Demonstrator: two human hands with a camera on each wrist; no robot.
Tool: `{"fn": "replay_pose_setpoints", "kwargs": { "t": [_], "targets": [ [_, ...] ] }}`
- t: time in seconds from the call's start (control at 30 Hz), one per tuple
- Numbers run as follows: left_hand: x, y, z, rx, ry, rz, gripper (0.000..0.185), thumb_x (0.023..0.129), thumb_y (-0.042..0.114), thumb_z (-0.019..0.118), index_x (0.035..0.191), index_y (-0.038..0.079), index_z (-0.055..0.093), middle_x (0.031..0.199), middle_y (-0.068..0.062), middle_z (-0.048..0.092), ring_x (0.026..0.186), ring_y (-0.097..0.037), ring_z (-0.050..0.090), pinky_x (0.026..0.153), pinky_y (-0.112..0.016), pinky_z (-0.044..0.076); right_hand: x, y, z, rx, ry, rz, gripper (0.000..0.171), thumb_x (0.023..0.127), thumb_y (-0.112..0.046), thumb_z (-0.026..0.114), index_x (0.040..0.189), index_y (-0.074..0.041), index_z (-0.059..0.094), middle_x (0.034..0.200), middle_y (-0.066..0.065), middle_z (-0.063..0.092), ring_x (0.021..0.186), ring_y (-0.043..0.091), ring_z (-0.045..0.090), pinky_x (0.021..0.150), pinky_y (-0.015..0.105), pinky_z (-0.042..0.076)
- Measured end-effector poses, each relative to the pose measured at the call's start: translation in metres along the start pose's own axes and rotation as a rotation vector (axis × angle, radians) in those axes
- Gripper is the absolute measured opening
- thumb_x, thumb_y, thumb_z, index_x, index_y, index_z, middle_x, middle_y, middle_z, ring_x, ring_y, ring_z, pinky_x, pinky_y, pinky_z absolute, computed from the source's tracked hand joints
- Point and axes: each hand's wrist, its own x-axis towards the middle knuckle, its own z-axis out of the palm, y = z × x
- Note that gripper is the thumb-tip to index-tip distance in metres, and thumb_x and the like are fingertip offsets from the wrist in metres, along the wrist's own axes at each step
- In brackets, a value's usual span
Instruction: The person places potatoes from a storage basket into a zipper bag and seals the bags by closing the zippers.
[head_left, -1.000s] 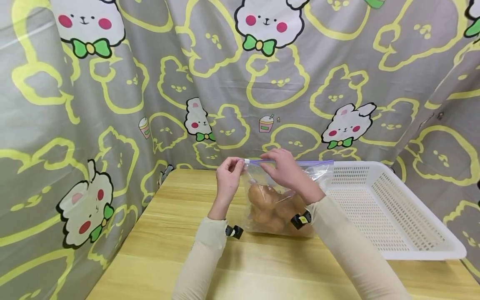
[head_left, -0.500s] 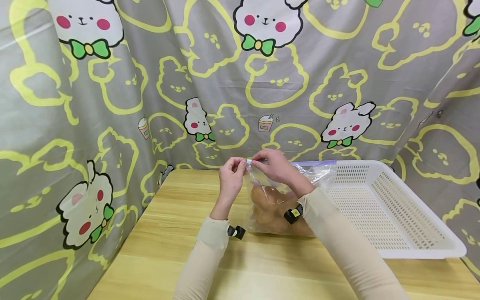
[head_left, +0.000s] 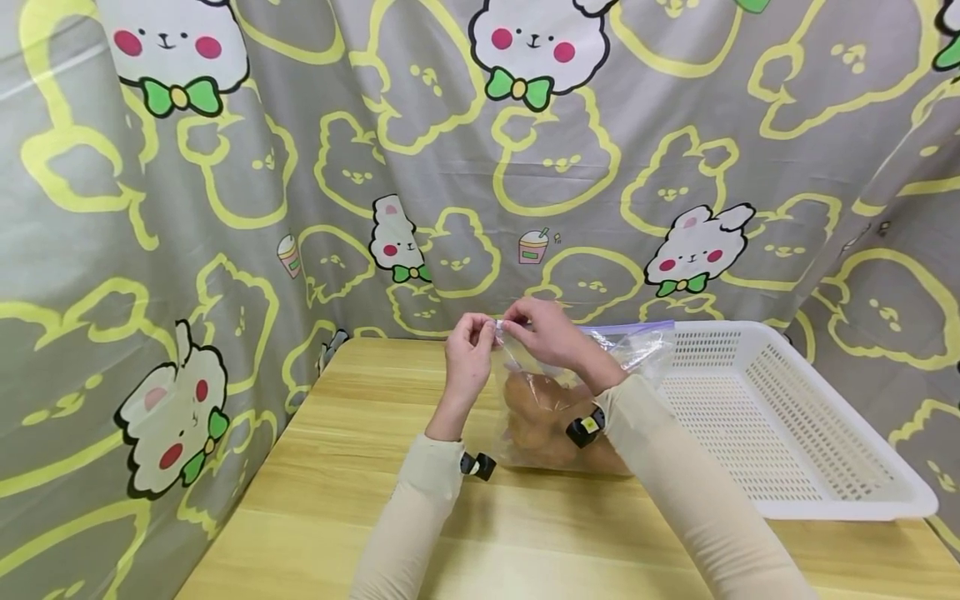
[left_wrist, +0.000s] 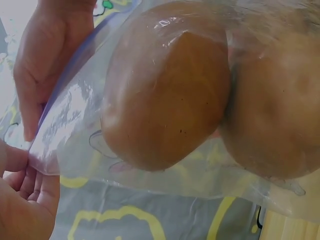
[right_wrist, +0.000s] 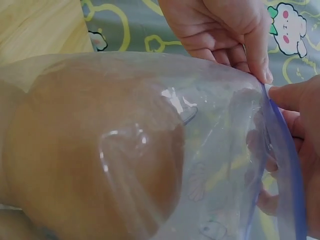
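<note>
A clear zip bag (head_left: 637, 350) with a purple zip strip (right_wrist: 290, 165) stands on the table, its mouth edge upward. Inside lie several rounded, smooth brown items (head_left: 536, 400), some with tiny dark specks in the left wrist view. My left hand (head_left: 468, 354) pinches the bag's upper left corner between thumb and fingers. Right beside it, my right hand (head_left: 547, 333) pinches the zip end, thumb and forefinger at the small white slider (right_wrist: 268, 90), which is mostly covered. In the right wrist view the zip strip gapes below the right thumb.
A white plastic basket (head_left: 847, 450) with slotted walls stands behind and right of the bag. Under everything is a light wooden table (head_left: 360, 417). A grey curtain (head_left: 450, 167) with cartoon bunnies hangs close behind and at both sides.
My right hand has moved left along the zip strip to the corner, then stayed there. The left hand and bag have shifted slightly right. The slider is now mostly hidden by fingers.
</note>
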Motion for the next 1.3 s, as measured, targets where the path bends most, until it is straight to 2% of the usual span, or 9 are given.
{"fn": "replay_pose_setpoints", "kwargs": {
  "t": [0.17,0.33,0.4,0.57,0.7,0.9,1.03,1.2,1.3],
  "targets": [
    [-0.003,0.002,0.003,0.097,0.019,0.031,0.008,0.093,-0.006,0.052,0.09,-0.013,0.054,0.075,-0.023,0.055,0.066,-0.034,0.055,0.055,-0.018,0.047,-0.003,0.001,0.001,-0.025,-0.001,-0.052,0.011,0.094,-0.011,0.059,0.088,-0.003,0.064,0.083,0.004,0.06,0.075,0.017,0.056,0.068,0.033,0.051],
    [0.001,-0.02,0.003,0.141,0.026,0.034,0.009,0.094,-0.003,0.052,0.091,-0.011,0.055,0.073,-0.023,0.055,0.063,-0.025,0.052,0.05,-0.014,0.037,-0.005,0.002,0.0,-0.03,-0.002,-0.08,0.01,0.093,-0.009,0.06,0.087,-0.003,0.064,0.081,0.004,0.059,0.072,0.016,0.055,0.065,0.032,0.05],
    [0.003,-0.028,0.002,0.132,0.024,0.017,0.011,0.095,0.0,0.053,0.092,-0.009,0.056,0.073,-0.021,0.056,0.063,-0.021,0.051,0.05,-0.014,0.038,-0.006,0.002,-0.001,-0.027,-0.01,-0.077,0.01,0.093,-0.009,0.06,0.087,-0.003,0.064,0.08,0.003,0.058,0.071,0.016,0.054,0.064,0.031,0.05],
    [0.004,-0.033,-0.003,0.087,0.02,-0.025,0.013,0.095,0.009,0.057,0.094,-0.004,0.06,0.074,-0.01,0.057,0.065,-0.018,0.055,0.055,-0.017,0.048,-0.006,0.0,-0.002,-0.005,-0.03,-0.047,0.011,0.094,-0.01,0.058,0.088,-0.004,0.063,0.081,0.002,0.057,0.071,0.015,0.053,0.064,0.031,0.049],
    [0.004,-0.033,-0.005,0.069,0.027,-0.009,0.015,0.094,0.01,0.058,0.092,-0.004,0.063,0.07,-0.006,0.058,0.063,-0.02,0.058,0.055,-0.018,0.05,-0.006,0.0,-0.001,0.01,-0.028,-0.038,0.011,0.095,-0.011,0.058,0.09,-0.003,0.064,0.082,0.003,0.058,0.071,0.015,0.053,0.064,0.031,0.049],
    [0.005,-0.033,-0.004,0.041,0.039,0.009,0.015,0.092,0.008,0.061,0.089,-0.007,0.063,0.07,-0.007,0.059,0.06,-0.016,0.056,0.052,-0.017,0.048,-0.006,0.0,0.001,0.003,-0.009,-0.043,0.01,0.094,-0.01,0.059,0.092,-0.003,0.066,0.083,0.003,0.059,0.073,0.015,0.054,0.066,0.031,0.05],
    [0.005,-0.033,-0.003,0.073,0.031,0.026,0.015,0.093,0.006,0.06,0.089,-0.008,0.062,0.07,-0.013,0.058,0.06,-0.018,0.055,0.049,-0.015,0.043,-0.005,-0.001,0.0,-0.024,-0.012,-0.052,0.011,0.094,-0.01,0.059,0.089,-0.003,0.066,0.082,0.004,0.059,0.073,0.016,0.054,0.065,0.031,0.05],
    [-0.002,-0.008,-0.001,0.117,0.031,0.057,0.012,0.093,-0.002,0.056,0.086,-0.012,0.057,0.068,-0.021,0.054,0.058,-0.022,0.051,0.047,-0.014,0.038,-0.007,-0.004,-0.003,-0.065,-0.037,-0.071,0.01,0.093,-0.008,0.058,0.087,-0.003,0.064,0.08,0.004,0.058,0.072,0.017,0.052,0.064,0.031,0.048],
    [-0.004,0.0,-0.002,0.102,0.061,0.055,0.012,0.092,-0.004,0.055,0.086,-0.013,0.056,0.068,-0.022,0.052,0.057,-0.017,0.048,0.048,-0.014,0.037,-0.01,0.0,-0.007,-0.083,-0.056,-0.05,0.01,0.093,-0.008,0.058,0.087,-0.003,0.063,0.079,0.003,0.057,0.072,0.017,0.051,0.064,0.031,0.047]
  ]
}}
